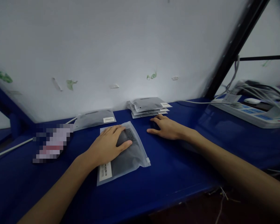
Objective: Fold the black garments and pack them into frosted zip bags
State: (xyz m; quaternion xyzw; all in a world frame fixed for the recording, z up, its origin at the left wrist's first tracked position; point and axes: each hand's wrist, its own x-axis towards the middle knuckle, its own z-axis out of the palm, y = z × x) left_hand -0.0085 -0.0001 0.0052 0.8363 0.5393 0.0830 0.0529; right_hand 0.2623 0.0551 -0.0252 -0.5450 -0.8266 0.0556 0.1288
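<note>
A frosted zip bag [128, 158] with dark contents and a white barcode label lies on the blue table [172, 186]. My left hand [108, 144] rests flat on top of this bag, fingers spread, thumb pointing right. To the right, my right hand [164, 127] is over the table with its fingers apart, just in front of a stack of similar bags [148, 105]; nothing shows in it. Another labelled bag [94, 119] lies behind my left hand, near the wall.
A blurred-out item [52, 144] lies at the left, beside a white cable [12, 151]. At the right are a white power strip [254, 115], tangled cables and a white mouse-like object [252, 101]. A pale wall [107, 46] stands behind the table.
</note>
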